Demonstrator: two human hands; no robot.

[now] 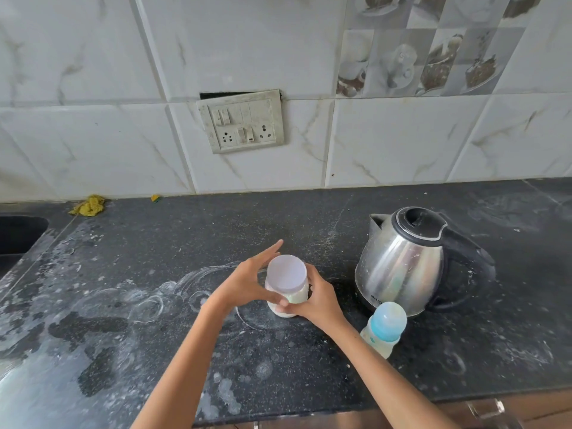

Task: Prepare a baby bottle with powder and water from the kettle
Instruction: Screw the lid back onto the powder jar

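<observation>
A clear powder jar (294, 297) with a pale lilac lid (286, 272) stands on the black counter (154, 243), holding white powder. My right hand (315, 300) wraps round the jar's body from the right. My left hand (247, 281) lies against the lid's left side, thumb across the jar's front and index finger pointing away. To the right stands a baby bottle (385, 328) with a blue collar and a translucent cap on. Behind the bottle sits a steel kettle (402, 264) with a black lid and handle, spout to the left.
A sink (18, 233) cuts into the counter at far left. A yellow cloth (88, 205) and a small sponge (157, 198) lie by the tiled wall. A switch-and-socket plate (241, 122) hangs on the wall. White rings and powder stains mark the counter.
</observation>
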